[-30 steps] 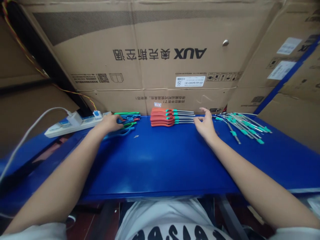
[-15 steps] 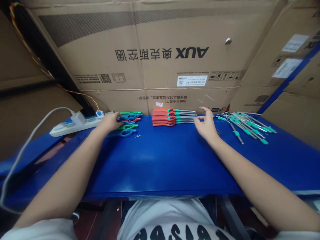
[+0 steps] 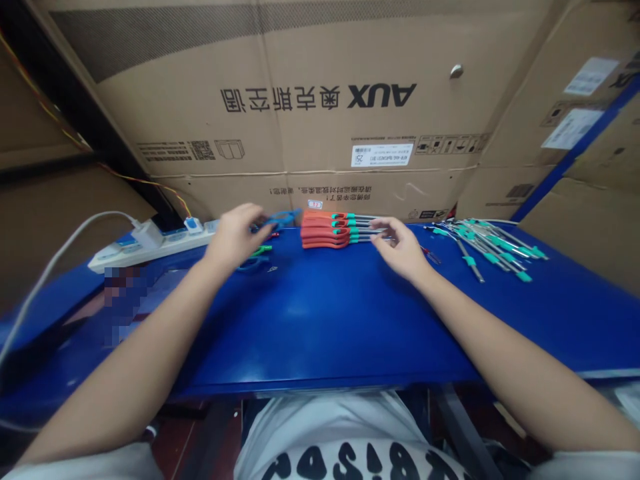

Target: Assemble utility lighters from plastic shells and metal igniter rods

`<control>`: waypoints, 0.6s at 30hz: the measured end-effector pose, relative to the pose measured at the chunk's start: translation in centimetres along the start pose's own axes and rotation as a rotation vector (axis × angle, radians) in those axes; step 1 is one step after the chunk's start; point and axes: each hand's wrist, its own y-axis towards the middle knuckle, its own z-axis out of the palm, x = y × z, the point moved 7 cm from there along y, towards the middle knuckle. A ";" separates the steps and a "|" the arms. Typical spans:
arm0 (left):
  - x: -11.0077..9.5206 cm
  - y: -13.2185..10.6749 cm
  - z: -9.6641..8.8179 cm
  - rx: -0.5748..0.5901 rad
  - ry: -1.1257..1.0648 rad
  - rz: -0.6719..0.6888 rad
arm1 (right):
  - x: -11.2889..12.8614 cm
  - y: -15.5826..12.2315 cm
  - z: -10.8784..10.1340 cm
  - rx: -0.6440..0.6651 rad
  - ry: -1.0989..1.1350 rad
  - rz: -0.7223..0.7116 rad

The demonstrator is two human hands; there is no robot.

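My left hand (image 3: 239, 233) is pinched on a blue lighter handle (image 3: 284, 217), blurred by motion and held above the table. Below that hand lie green (image 3: 262, 250) and blue (image 3: 254, 263) handles, partly covered by it. In the middle, several orange-red lighters (image 3: 324, 230) with green collars and metal tubes are stacked side by side, tubes pointing right. My right hand (image 3: 400, 248) is at the tube ends, its fingers curved and apart; whether they touch a tube I cannot tell.
A loose pile of metal tubes with green pieces (image 3: 493, 247) lies on the right. On the left stands a white power strip (image 3: 165, 241) with a plug and cable. Cardboard (image 3: 300, 147) walls the back of the blue table (image 3: 320, 320). Small metal bits (image 3: 273, 269) lie mid-left.
My left hand has lifted a blue handle from the row and moved it right, toward the red stack. My right hand has shifted slightly left, over the tube ends.
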 end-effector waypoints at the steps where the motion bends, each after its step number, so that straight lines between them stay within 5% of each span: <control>1: -2.5 -0.4 0.8 0.026 -0.026 0.110 | 0.7 -0.3 0.8 0.102 0.013 -0.055; 4: -8.7 -2.6 3.6 0.122 -0.018 0.363 | 2.8 -1.9 3.0 0.404 -0.015 -0.225; 8: -13.0 -5.4 6.8 0.243 -0.002 0.529 | 3.4 -3.9 5.2 0.702 -0.154 -0.309; 12: -13.0 -5.6 7.6 0.315 -0.087 0.462 | 2.2 -4.0 5.2 0.795 -0.353 -0.275; 18: -9.7 -4.3 7.2 0.386 -0.132 0.222 | 1.0 -2.8 2.8 0.781 -0.536 -0.221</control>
